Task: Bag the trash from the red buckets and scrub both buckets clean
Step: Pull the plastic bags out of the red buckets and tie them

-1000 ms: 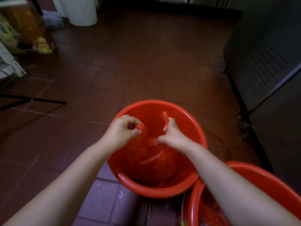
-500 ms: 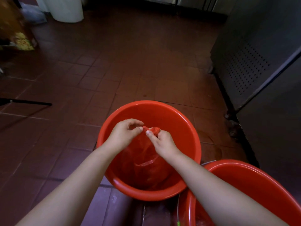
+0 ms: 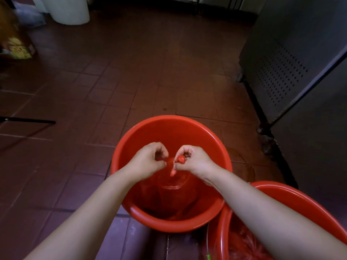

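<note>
Left hand (image 3: pixel 148 160) and right hand (image 3: pixel 193 159) each pinch twisted top of red bag (image 3: pixel 173 182) inside red bucket (image 3: pixel 169 128); second bucket (image 3: pixel 293 196) at 4 o'clock.

Lighting: dim, warm red cast | Glare: thin highlights on bucket (image 3: pixel 213 131) rim, sheen on floor tiles (image 3: pixel 187 98) | Shadows: deep at upper corners | Distortion: wide-angle bending at edges | Blur: soft at left edge, centre sharp

Bag (image 3: pixel 171 194) in bucket (image 3: pixel 170 120); 2nd bucket (image 3: pixel 293 190) just R, cabinet (image 3: pixel 304 59) behind.
</note>
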Action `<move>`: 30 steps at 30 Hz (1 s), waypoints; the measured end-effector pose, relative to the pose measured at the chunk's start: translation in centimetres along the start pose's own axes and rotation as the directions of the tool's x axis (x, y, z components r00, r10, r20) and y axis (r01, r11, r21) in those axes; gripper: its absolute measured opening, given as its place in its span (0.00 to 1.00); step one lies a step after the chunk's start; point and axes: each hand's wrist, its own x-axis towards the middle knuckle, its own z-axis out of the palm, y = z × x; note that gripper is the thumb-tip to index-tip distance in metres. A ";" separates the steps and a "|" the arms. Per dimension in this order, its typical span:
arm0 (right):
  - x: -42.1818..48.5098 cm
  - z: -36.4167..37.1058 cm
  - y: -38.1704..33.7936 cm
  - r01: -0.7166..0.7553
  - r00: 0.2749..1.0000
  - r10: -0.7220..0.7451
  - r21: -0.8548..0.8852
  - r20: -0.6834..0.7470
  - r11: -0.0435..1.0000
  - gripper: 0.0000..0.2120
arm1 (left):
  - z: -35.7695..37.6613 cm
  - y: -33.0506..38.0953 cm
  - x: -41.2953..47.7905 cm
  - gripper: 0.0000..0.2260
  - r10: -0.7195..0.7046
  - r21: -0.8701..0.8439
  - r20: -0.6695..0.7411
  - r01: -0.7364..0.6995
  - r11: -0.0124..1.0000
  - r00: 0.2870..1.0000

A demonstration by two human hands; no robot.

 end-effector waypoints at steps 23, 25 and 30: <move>0.9 -1.7 2.4 0.279 0.934 -0.352 -0.736 0.059 0.617 0.03 | 0.4 -0.9 1.0 0.05 -0.144 0.519 -0.099 0.174 0.837 0.985; 0.6 -2.9 2.6 0.197 0.971 -0.212 -0.857 0.105 0.476 0.05 | -0.9 -1.7 0.5 0.05 0.094 0.758 -0.134 0.041 0.650 0.987; 0.2 -4.3 0.1 0.329 0.944 -0.100 -0.907 0.314 0.262 0.09 | -3.8 -0.7 -1.3 0.04 0.325 0.896 0.007 -0.150 0.418 0.946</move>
